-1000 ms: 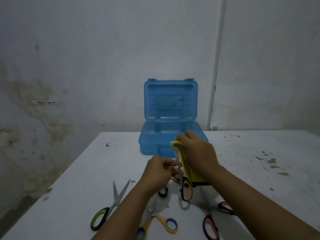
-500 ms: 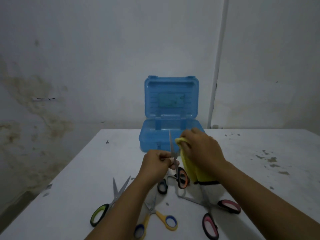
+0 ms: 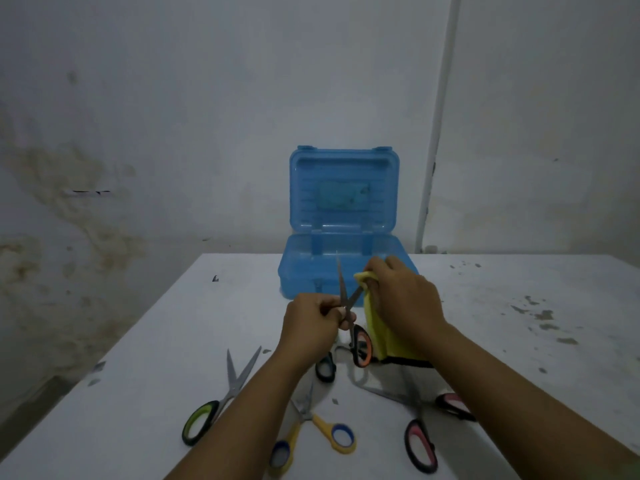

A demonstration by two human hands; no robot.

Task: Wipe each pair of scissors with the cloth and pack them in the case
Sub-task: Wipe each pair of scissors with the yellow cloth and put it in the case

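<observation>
The orange-handled scissors point(image 3: 348, 313) are held up above the white table point(image 3: 166, 341), just in front of the blue case point(image 3: 343, 237). They stand roughly upright with the blades spread: one steel blade points up and slightly away toward the case, the other slants up to the right into the cloth. The black-and-orange finger loops hang at the bottom, toward the person. The left hand point(image 3: 310, 329) pinches the scissors near the pivot, fingers curled round them. The right hand point(image 3: 403, 303) grips the yellow cloth point(image 3: 379, 336), which is folded over the tip of the right-slanting blade; the cloth hangs down below the hand and has a dark lower edge. The case stands open, its lid upright at the far edge of the table. On the table nearer the person lie the green-handled scissors point(image 3: 221, 400), open with points away, the yellow-and-blue scissors point(image 3: 311, 433), and the pink-handled scissors point(image 3: 420, 424), also open.
</observation>
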